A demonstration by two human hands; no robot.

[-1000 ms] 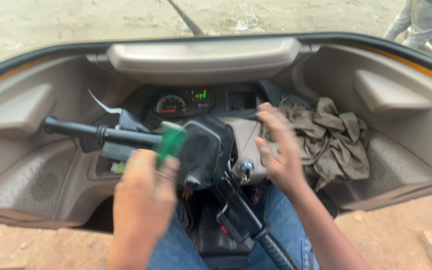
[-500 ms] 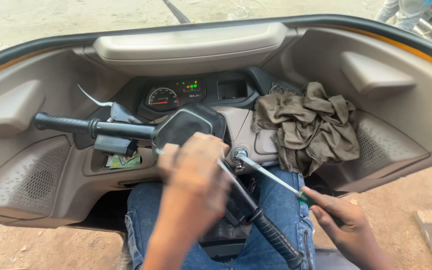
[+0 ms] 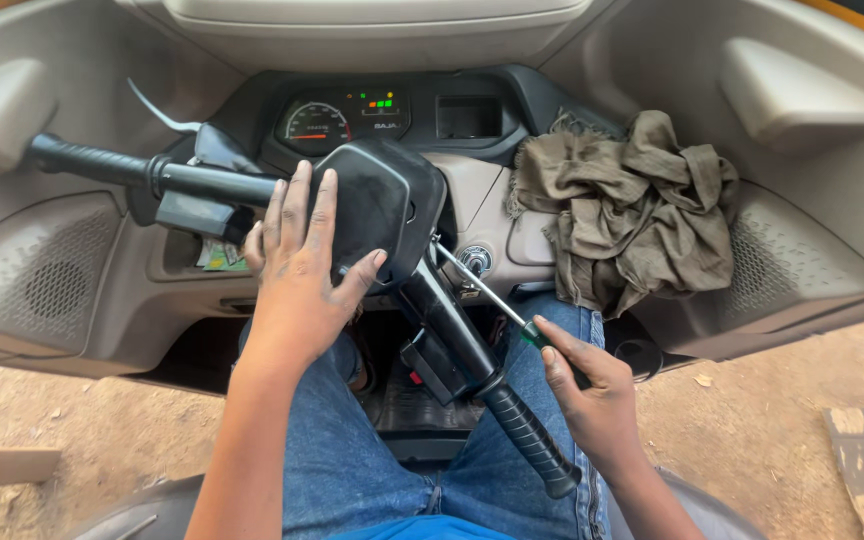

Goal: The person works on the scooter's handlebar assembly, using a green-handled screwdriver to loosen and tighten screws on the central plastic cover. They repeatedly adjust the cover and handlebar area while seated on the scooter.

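Seated in a small vehicle cab, looking down over the handlebar (image 3: 252,185), which is turned hard so that its right grip (image 3: 527,440) is pointing back toward the lap.

Left hand (image 3: 302,270) is lying flat, fingers spread, on the black centre cover (image 3: 387,200) of the handlebar and pressing against it; it is not closed around anything.

Right hand (image 3: 592,395) is closing around the green handle of a screwdriver (image 3: 482,290). The shaft is running up and left, its tip sitting at the right edge of the cover, just above the ignition switch (image 3: 474,260). Whether the tip is seated in a screw head cannot be told.

Step in hand, as judged: working a fastener at the cover's side while the left hand is steadying the cover. Next move is calling for the shaft kept in line with the screw, firm push along it, and the cover held from shifting; a slip would be scraping the plastic.

An olive rag (image 3: 632,210) is lying bunched on the dashboard (image 3: 812,100), right of the instrument cluster (image 3: 347,115).
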